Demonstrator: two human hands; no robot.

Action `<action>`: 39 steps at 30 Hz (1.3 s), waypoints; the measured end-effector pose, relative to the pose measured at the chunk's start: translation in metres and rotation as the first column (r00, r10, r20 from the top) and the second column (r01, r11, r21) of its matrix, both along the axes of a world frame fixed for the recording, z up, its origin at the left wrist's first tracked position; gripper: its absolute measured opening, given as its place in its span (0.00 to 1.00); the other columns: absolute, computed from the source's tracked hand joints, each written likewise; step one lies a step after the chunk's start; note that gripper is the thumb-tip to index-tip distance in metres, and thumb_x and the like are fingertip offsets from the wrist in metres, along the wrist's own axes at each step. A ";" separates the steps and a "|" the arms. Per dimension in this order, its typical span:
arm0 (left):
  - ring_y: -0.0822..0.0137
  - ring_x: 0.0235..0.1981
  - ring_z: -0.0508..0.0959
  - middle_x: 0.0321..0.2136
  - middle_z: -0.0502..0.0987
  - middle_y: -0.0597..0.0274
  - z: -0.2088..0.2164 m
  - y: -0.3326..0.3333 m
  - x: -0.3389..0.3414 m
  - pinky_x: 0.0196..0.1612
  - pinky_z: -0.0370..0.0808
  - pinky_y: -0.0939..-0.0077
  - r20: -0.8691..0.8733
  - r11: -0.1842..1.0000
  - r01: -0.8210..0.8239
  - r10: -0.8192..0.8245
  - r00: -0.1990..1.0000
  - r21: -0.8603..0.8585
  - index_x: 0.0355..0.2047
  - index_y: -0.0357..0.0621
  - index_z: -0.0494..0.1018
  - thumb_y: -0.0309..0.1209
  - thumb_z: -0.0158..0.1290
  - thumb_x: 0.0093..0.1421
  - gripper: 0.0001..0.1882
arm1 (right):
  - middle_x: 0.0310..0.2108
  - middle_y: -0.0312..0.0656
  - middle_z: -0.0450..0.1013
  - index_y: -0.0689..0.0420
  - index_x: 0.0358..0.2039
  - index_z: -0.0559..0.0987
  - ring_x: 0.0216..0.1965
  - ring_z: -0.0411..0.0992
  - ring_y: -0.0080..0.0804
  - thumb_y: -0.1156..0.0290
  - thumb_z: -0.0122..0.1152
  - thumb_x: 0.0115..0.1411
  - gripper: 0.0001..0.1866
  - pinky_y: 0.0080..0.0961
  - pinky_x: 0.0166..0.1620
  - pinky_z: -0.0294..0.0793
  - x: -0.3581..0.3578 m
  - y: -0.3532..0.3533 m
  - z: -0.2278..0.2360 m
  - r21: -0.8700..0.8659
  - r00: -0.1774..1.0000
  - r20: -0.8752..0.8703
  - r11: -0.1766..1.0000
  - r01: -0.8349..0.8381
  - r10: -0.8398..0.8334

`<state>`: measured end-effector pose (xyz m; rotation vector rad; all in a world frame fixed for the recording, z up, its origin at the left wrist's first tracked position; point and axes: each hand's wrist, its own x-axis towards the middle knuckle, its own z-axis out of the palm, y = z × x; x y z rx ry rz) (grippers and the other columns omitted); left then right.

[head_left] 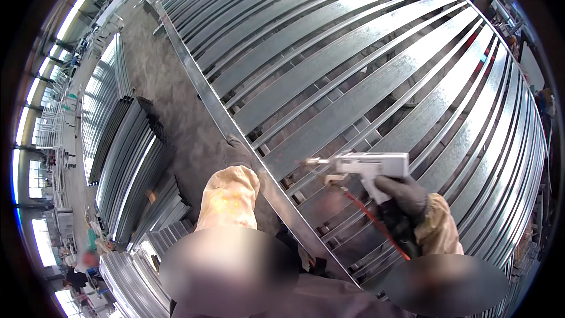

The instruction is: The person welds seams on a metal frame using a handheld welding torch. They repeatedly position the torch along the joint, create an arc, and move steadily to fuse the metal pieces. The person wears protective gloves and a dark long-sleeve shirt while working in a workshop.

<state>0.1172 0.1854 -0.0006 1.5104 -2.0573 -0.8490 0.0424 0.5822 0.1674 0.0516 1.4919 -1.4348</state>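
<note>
My right hand (405, 195), in a dark grey glove, is wrapped round the grip of a pistol-shaped welding gun (376, 165). The gun has a silver-white body, a copper-coloured nozzle pointing left and a red hose hanging below its front. It is above the slats of a large metal frame (318, 106). My left hand (236, 153), gloved too, is closed on the long side rail of that frame; its fingers show only in part. Tan sleeves cover both forearms.
Stacks of metal profiles (126, 171) lie on the floor left of the frame. Further bundles (138, 277) stand at the lower left. Concrete floor (156, 59) runs between stacks and frame. Another person (76, 280) is far off at the lower left. Windows line the left wall.
</note>
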 end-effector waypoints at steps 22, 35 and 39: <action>0.40 0.47 0.72 0.44 0.73 0.35 -0.005 -0.010 0.002 0.49 0.69 0.57 0.021 0.995 0.052 -0.053 0.998 0.083 0.50 0.32 0.66 0.43 0.34 0.67 0.26 | 0.42 0.39 0.72 0.64 0.52 0.70 0.43 0.68 0.24 0.67 0.56 0.63 0.20 0.23 0.48 0.68 -0.016 -0.093 -0.053 -0.340 0.989 -0.024 0.929 -0.146 0.147; 0.40 0.50 0.71 0.47 0.71 0.33 -0.020 -0.014 0.000 0.52 0.69 0.59 0.031 0.998 0.027 -0.029 0.999 0.062 0.51 0.27 0.65 0.44 0.35 0.67 0.28 | 0.36 0.40 0.74 0.63 0.51 0.71 0.36 0.72 0.23 0.66 0.56 0.62 0.19 0.22 0.41 0.71 -0.014 -0.097 -0.057 -0.309 0.988 -0.054 0.939 -0.152 0.143; 0.40 0.46 0.73 0.42 0.74 0.35 -0.043 -0.029 0.009 0.49 0.70 0.59 -0.049 0.999 0.001 0.001 0.999 0.045 0.47 0.29 0.68 0.45 0.36 0.66 0.27 | 0.38 0.39 0.74 0.62 0.51 0.71 0.37 0.70 0.21 0.67 0.56 0.62 0.19 0.21 0.41 0.71 -0.013 -0.099 -0.056 -0.304 0.987 -0.010 0.939 -0.158 0.163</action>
